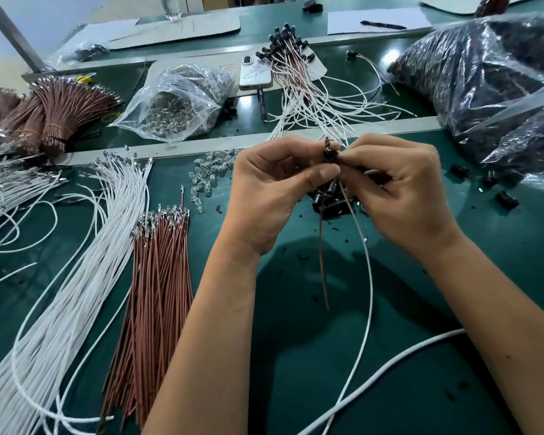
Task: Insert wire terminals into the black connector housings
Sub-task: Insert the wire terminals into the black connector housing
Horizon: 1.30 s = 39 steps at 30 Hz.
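Black plastic is what we pinch in the middle of the frame: one small black connector housing (330, 157) sits between the fingertips of both hands. Our left hand (274, 186) has its thumb and fingers curled tight on it, and our right hand (399, 189) pinches it from the other side. A brown wire (322, 255) and a white wire (369, 277) hang down from it toward the bottom of the frame.

We think we are pushing a terminal in. What could go wrong? The housing is tiny and our fingers hide most of it, so the terminal could go in crooked or stop halfway. The hanging wires swing loose, so a tug could pull one back out. They could also catch on the loose housings (333, 202) lying just under our hands.

The green counter (296, 356) has bare room low in the middle, between our arms. On the left lie the brown wire pile (157, 277) and the white wire pile (76, 277), close to our left arm. A raised grey strip (186, 146) crosses just behind our hands, and finished pieces (296, 73) lie beyond it at the top middle. Big dark bags (484, 73) crowd the upper right. So we have more room to pull toward us than to push away.
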### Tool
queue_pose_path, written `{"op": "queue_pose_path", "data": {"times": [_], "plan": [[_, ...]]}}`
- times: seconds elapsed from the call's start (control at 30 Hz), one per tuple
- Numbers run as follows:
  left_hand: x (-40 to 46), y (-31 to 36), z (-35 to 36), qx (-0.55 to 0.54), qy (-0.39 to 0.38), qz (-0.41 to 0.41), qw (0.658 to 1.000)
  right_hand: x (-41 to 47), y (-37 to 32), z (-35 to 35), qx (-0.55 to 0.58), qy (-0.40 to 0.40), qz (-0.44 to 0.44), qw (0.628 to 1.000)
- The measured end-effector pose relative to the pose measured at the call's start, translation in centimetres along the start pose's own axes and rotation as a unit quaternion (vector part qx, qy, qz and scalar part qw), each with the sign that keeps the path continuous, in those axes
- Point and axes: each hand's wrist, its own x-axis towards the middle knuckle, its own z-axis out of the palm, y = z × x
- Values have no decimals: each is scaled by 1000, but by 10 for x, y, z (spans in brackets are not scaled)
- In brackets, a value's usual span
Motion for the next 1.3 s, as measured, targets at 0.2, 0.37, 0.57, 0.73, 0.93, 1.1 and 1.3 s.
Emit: {"op": "queue_pose_path", "data": {"times": [0.2, 0.37, 0.57, 0.73, 0.93, 1.1, 1.3], "plan": [[-1, -2, 1, -22, 18, -2, 1000, 0, 3, 1, 13, 4, 3, 1000], [-1, -1, 1, -25, 7, -3, 1000, -1, 5, -1, 8, 19, -3, 1000], [-1, -1, 1, -37, -9, 1, 999, 0, 4, -1, 32, 16, -16, 999], [-1, -2, 0, -42, -15, 2, 999, 0, 5, 0, 38, 11, -18, 999], [-1, -2, 0, -42, -15, 3, 999, -1, 8, 0, 41, -3, -6, 999], [-1, -3, 0, -42, 1, 4, 999, -1, 8, 1, 27, -10, -2, 1000], [0, -5, 3, -54, 33, 5, 998, 0, 6, -1, 25, -25, 11, 999]]}}
